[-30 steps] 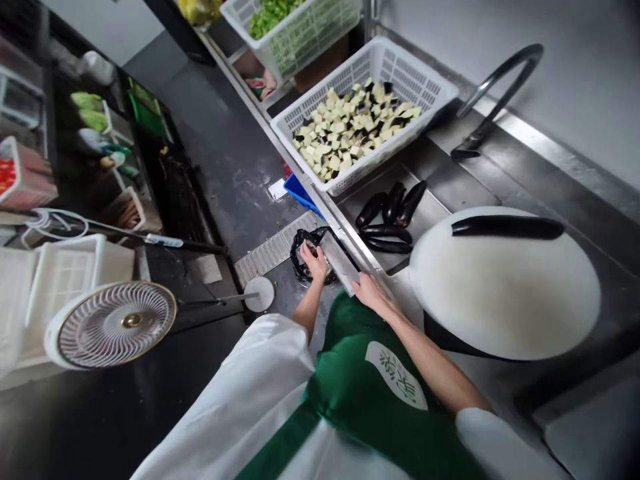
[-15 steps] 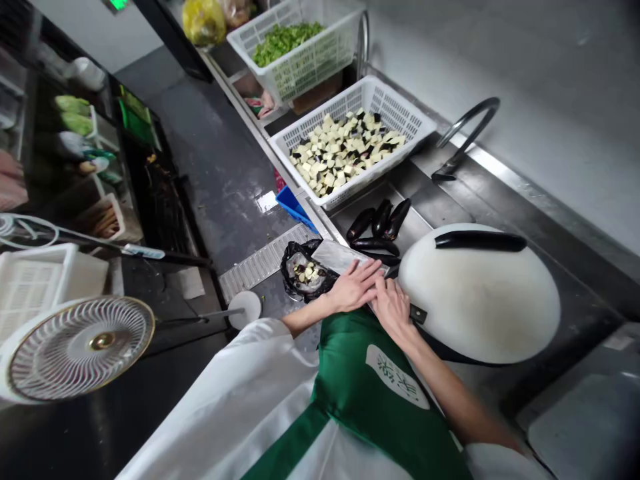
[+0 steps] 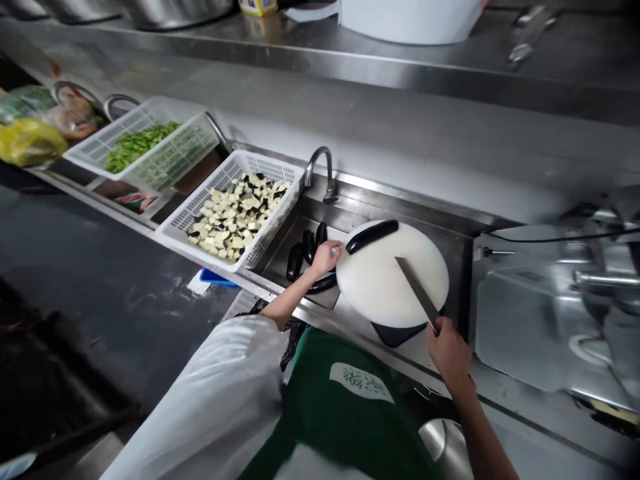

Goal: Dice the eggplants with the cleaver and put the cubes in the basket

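Observation:
My right hand (image 3: 450, 353) is closed round the handle of a kitchen knife (image 3: 418, 291), its blade edge-on over the round white cutting board (image 3: 390, 290). A whole dark eggplant (image 3: 373, 236) lies along the far left side of the board. My left hand (image 3: 327, 259) is at the board's left edge, close to the eggplant's near end, with fingers curled. Whether it holds anything is hidden. Below and beside that hand, several more eggplants (image 3: 295, 260) lie in the steel sink.
A white basket (image 3: 175, 223) of cubed eggplant spans the sink on the left. Beyond it stands another basket (image 3: 90, 155) with chopped greens. A curved faucet (image 3: 320, 157) rises behind the sink, and a steel shelf (image 3: 300, 63) runs overhead. Clear plastic lids (image 3: 520, 327) lie on the right.
My view has swung right and up. My hands, together over the knife before, are now apart: the left by the eggplant, the right with the knife over the board.

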`<state>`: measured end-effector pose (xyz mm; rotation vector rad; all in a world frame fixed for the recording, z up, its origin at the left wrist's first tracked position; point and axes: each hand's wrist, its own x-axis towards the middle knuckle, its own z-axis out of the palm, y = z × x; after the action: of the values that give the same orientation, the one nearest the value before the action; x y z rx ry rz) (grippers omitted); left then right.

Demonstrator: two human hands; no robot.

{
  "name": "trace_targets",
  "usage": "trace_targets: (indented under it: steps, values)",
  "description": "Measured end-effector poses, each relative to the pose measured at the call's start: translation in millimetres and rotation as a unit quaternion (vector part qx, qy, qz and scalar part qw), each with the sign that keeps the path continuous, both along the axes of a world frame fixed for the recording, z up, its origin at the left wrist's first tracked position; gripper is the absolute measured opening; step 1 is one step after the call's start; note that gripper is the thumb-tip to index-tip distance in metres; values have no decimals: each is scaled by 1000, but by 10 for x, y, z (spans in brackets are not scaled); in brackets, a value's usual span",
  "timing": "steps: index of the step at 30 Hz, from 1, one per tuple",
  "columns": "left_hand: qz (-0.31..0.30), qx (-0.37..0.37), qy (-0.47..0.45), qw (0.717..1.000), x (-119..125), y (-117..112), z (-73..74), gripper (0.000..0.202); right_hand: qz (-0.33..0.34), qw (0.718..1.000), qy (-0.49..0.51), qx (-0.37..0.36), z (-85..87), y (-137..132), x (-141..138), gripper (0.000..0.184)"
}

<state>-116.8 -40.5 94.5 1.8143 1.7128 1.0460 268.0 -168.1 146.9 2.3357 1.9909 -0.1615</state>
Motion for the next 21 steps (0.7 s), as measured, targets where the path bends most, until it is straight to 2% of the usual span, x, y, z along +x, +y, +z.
trace_targets:
  steps: [2,4,5,7,8,10,12,13,15,18,21]
  values:
    - [-10,-40,48,998,463,588,81,39,-51,998,17,-27,-24,12,63,37]
    - [-8,-99,111,989,768,982,143,55,-78,995,45,-40,-74,1,118,39]
    - [-12,-119,136,984,852,1096,161,61,-85,994,57,-42,-107,-12,149,39]
    - [-43,-126,164,977,899,1173,160,65,-102,992,64,-46,-174,-42,212,41]
    - [-82,-113,175,975,876,1149,141,65,-111,991,59,-49,-201,-53,240,42]
    - [-204,-70,199,956,791,1008,67,66,-120,991,41,-53,-226,-47,281,43]
    - [-331,-15,214,919,719,786,-49,66,-108,992,26,-59,-210,6,289,42]
    - [-369,7,216,904,704,662,-118,66,-92,994,21,-63,-190,49,276,42]
    - [-368,34,208,906,727,415,-266,62,-50,995,18,-83,-137,154,208,41]
    - [-277,63,154,946,839,129,-456,48,23,992,17,-122,-73,289,5,39]
    - [-211,96,79,970,936,-8,-565,34,82,986,18,-143,-60,331,-217,38]
